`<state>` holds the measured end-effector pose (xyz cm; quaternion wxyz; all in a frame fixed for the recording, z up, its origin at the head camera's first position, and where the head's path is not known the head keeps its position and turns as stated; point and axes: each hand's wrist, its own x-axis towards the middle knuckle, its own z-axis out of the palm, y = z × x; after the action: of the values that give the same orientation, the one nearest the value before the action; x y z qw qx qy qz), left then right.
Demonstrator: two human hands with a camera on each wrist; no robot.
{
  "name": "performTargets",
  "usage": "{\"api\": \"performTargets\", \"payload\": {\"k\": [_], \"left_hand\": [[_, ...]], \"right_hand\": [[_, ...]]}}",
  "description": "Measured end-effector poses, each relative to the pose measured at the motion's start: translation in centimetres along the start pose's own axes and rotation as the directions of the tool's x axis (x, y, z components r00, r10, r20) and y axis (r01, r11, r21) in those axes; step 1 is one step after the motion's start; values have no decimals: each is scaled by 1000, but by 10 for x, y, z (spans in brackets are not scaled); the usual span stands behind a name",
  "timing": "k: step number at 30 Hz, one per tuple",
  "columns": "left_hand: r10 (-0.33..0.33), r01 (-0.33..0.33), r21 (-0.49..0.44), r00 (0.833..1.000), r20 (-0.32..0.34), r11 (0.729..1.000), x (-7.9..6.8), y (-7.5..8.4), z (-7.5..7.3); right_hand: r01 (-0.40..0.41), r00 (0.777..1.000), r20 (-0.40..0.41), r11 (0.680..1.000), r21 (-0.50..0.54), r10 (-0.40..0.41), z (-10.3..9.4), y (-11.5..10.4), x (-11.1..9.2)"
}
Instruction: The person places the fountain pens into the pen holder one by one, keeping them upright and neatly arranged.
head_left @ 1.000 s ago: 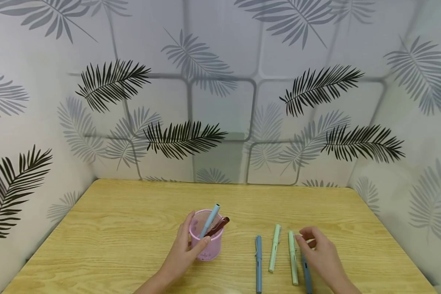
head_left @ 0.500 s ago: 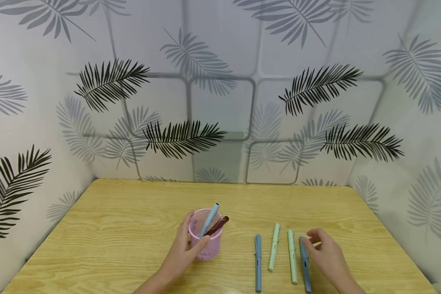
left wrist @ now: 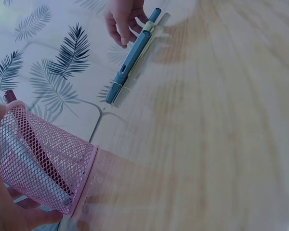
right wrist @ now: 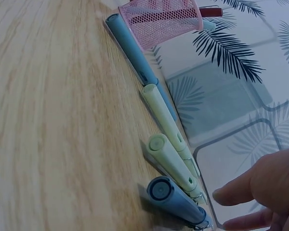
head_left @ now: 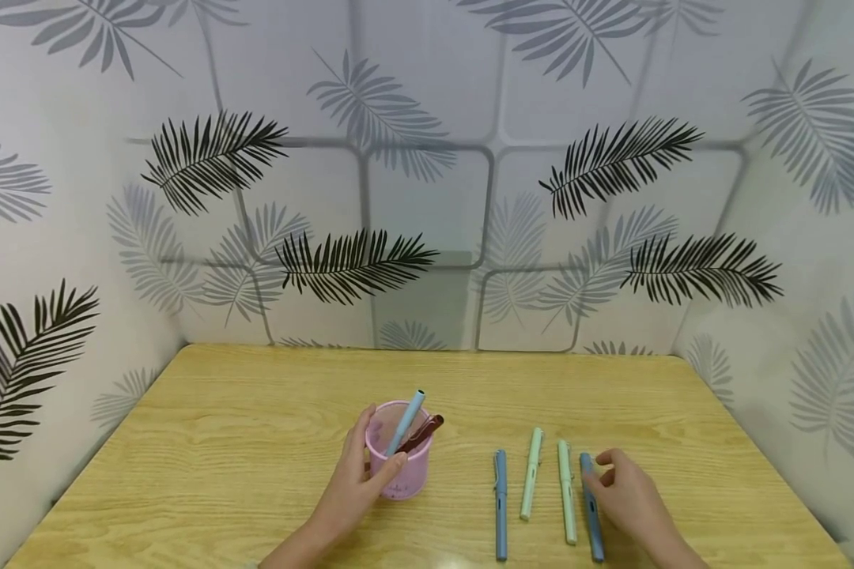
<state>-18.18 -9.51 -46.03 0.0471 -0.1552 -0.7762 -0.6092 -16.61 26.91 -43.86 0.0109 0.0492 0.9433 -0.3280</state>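
My left hand (head_left: 356, 478) grips a pink mesh pen holder (head_left: 404, 478), thumb on its near side. In it lean a light blue pen (head_left: 406, 423) and a dark red pen (head_left: 424, 433). My right hand (head_left: 629, 490) hovers by the rightmost blue pen (head_left: 592, 514), its thumb overlapping that pen's upper part in the head view. The right wrist view shows thumb (right wrist: 236, 190) and a finger apart near the clip end, with nothing between them. Left of this pen lie two light green pens, one nearer (head_left: 567, 498) and one farther (head_left: 531, 474), then another blue pen (head_left: 500, 506).
The wood-grain table (head_left: 256, 419) ends against a leaf-patterned backdrop (head_left: 427, 197), which also stands along both sides. The loose pens lie roughly side by side to the right of the pen holder.
My right hand has shifted slightly right and toward me, from beside the nearer green pen's top to the rightmost blue pen, whose upper end now shows. My left hand keeps holding the pen holder.
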Motion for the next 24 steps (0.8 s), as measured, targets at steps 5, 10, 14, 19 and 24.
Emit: {"api": "performTargets", "payload": {"k": [5, 10, 14, 19, 24], "left_hand": [[7, -7, -1, 1000, -7, 1000, 0, -1, 0], [20, -20, -5, 1000, -13, 1000, 0, -1, 2], [26, -26, -2, 999, -19, 1000, 1, -2, 3], [10, -10, -1, 1000, -13, 1000, 0, -3, 2], [-5, 5, -6, 1000, -5, 1000, -1, -2, 0]], "right_hand": [[-9, 999, 35, 1000, -5, 10, 3, 1, 0], [-5, 999, 34, 1000, -20, 5, 4, 0, 3], [-1, 1000, 19, 999, -45, 2, 4, 0, 6], [-14, 1000, 23, 997, -74, 16, 6, 0, 10], [-31, 999, 40, 997, -77, 34, 9, 1, 12]]}}
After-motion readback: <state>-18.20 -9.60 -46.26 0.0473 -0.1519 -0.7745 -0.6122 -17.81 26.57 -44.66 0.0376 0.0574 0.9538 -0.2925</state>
